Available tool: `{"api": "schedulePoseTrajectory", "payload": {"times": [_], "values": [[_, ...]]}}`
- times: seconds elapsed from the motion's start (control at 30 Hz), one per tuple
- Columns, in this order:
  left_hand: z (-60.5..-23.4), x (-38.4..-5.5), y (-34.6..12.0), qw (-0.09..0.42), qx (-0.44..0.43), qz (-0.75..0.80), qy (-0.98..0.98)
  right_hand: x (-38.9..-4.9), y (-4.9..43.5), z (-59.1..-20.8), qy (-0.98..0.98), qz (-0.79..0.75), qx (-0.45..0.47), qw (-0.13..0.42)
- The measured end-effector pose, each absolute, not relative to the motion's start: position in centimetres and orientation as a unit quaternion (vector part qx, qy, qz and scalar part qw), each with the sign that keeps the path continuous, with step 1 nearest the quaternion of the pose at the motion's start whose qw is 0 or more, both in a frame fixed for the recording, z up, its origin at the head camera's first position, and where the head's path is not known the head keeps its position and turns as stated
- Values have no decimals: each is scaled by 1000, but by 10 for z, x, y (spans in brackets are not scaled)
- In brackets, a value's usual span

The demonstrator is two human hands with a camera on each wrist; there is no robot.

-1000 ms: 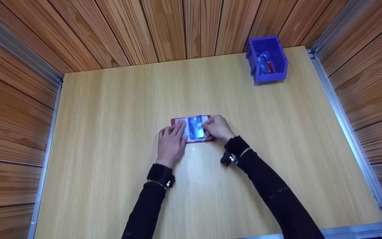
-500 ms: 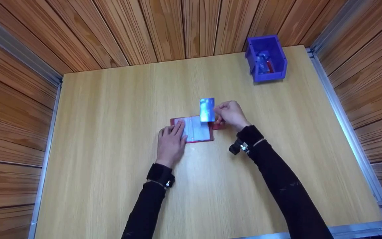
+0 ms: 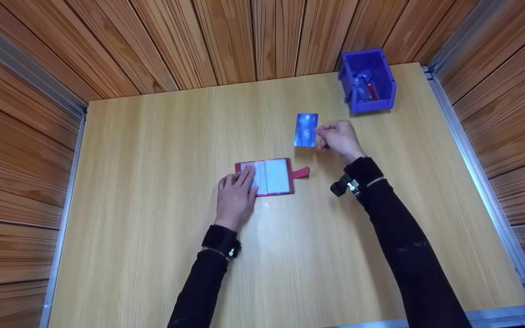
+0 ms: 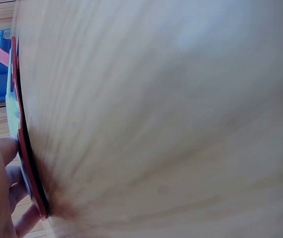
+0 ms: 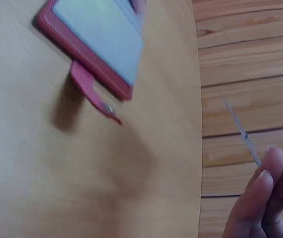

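A red card holder [image 3: 277, 176] lies unfolded on the table, its pale clear sleeves facing up and its snap strap [image 3: 301, 172] sticking out to the right. My left hand [image 3: 235, 198] rests on its left half, fingers laid across the sleeves. Beyond the holder, my right hand [image 3: 341, 138] pinches a shiny blue card [image 3: 306, 130] by its right edge, held up off the table. In the right wrist view the card [image 5: 242, 130] appears edge-on between thumb and finger. The left wrist view catches the holder [image 4: 25, 134] from its side, with the left fingers at it.
A purple-blue open bin [image 3: 367, 82] stands at the back right, with blue and red items inside. Wood-grain panels [image 3: 235, 41] wall the back and sides of the table. Metal rails [image 3: 476, 182] run along the side edges.
My right hand has lifted the blue card off the holder's right half and carried it away, up and to the right. The left hand has stayed on the holder.
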State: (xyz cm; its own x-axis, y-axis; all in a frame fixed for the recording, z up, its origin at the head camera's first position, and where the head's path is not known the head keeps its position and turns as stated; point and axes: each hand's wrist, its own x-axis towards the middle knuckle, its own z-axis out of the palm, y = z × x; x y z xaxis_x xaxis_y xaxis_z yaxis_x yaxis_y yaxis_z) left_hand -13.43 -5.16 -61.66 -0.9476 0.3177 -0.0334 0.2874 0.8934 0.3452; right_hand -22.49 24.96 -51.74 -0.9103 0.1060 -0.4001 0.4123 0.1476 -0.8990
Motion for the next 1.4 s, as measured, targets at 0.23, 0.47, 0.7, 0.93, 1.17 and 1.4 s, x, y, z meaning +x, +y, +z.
{"api": "schedulePoseTrajectory", "payload": {"times": [0.23, 0.47, 0.7, 0.93, 1.17, 1.4], "values": [[-616, -134, -51, 52, 152, 163, 973, -238, 283, -509, 741, -635, 207, 64], [-615, -134, -51, 55, 155, 164, 973, -248, 319, -500, 751, -607, 259, -7], [-615, -135, -52, 49, 159, 146, 975, -253, 347, -496, 735, -597, 319, -36], [-614, -135, -51, 68, 155, 148, 975, -258, 364, -500, 724, -592, 352, -38], [-613, -134, -52, 67, 155, 152, 974, -263, 368, -502, 727, -585, 358, -28], [-615, -134, -52, 62, 159, 160, 972, -263, 372, -509, 751, -569, 333, -34]]}}
